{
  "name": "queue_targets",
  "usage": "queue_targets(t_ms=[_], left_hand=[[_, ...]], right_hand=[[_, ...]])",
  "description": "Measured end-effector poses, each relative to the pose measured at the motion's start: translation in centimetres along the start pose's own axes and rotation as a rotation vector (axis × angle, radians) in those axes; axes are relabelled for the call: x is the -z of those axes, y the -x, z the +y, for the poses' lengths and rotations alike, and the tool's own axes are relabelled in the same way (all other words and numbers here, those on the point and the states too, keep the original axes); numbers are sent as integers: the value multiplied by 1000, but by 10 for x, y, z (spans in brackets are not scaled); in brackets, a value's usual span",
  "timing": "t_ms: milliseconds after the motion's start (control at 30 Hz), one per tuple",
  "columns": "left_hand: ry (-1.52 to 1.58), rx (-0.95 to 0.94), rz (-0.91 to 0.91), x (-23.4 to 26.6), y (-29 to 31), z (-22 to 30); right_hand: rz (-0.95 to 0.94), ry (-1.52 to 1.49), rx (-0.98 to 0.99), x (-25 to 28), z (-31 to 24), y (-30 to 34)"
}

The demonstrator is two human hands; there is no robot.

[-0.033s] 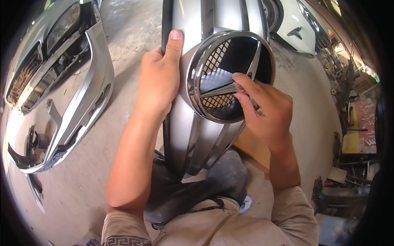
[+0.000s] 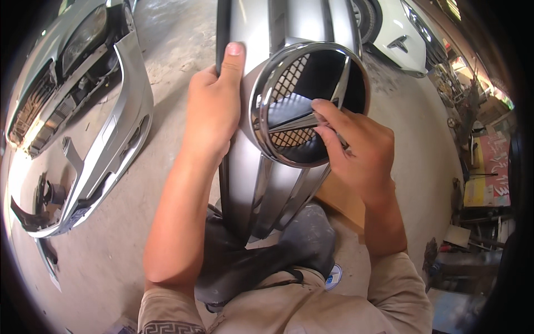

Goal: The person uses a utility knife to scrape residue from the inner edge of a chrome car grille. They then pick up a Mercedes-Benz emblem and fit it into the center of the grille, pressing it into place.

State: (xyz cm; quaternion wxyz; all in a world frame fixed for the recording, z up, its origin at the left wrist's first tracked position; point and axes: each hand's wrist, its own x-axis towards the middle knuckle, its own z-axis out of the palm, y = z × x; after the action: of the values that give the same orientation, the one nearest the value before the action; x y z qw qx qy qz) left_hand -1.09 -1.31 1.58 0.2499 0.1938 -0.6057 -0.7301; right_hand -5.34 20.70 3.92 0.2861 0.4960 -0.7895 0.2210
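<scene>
A silver car grille (image 2: pixel 253 211) with dark slats stands tilted on end in front of me, its lower end by my legs. My left hand (image 2: pixel 216 106) grips its left edge, thumb lying along the front face; the other fingers are hidden behind. Set in the grille is a round emblem (image 2: pixel 321 72) with a chrome ring, black panels and chrome arms. Mesh shows through the openings on its left side. My right hand (image 2: pixel 361 147) pinches the chrome arms near the emblem's middle between thumb and forefinger. Its remaining fingers are curled.
A silver bumper (image 2: pixel 125 111) lies on the floor at left, beside a car front (image 2: pixel 78 61) with its inner parts exposed. At the upper right is a white car body part (image 2: pixel 395 39) near a tyre (image 2: pixel 367 19). Cardboard (image 2: pixel 345 203) lies beneath the grille; clutter lines the right side.
The grille and both my hands have shifted very slightly left. Both hands keep the same hold.
</scene>
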Motion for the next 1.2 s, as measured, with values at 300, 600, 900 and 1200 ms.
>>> queue_targets(t_ms=[300,600,900,1200], left_hand=[[-22,26,4,6,-5,0],[11,13,1,2,-3,-2],[-41,41,27,3,-6,-4],[110,71,-102,15,-9,10]], right_hand=[[14,-10,14,-3,4,2],[113,-220,-291,-13,-12,6],[216,-145,-150,-33,4,14],[473,-741,-560,-28,58,74]])
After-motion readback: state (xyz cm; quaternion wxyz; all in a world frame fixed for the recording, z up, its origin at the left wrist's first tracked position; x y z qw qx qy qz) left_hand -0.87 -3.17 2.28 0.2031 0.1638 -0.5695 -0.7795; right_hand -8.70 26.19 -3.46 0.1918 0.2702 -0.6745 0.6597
